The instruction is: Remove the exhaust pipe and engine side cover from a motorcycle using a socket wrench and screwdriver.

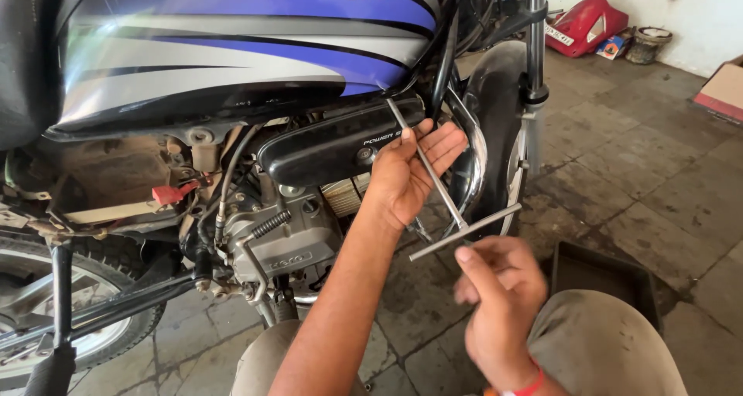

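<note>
In the head view, a T-handle wrench (433,175) is set at a slant against the side of a blue and silver motorcycle (232,48), its tip lost to sight at the black side cover (333,145) just below the fuel tank. The shaft is steadied by the left hand (406,175), whose fingers are extended and only loosely curled around it, palm towards the engine (271,233). The crossbar is met by the right hand (495,288); its fingers are loosely bunched just beneath the bar, the forefinger raised to it, and a firm grip cannot be confirmed.

A slip is judged the main risk: because the shaft is guided and not clamped, the tip could be thrown off the fastener by a sideways push on the crossbar, and the cover or the fastener head could be marred. The left knuckles could also be driven into the chrome crash guard (472,164), which lies just behind them.

Room is tight on the motorcycle side, where the guard, the front wheel (507,172) and the fork leg (534,63) stand close to the wrench. Open stone floor (635,172) is left to the right, bounded by a dark tray (604,276) near the person's knee.
</note>
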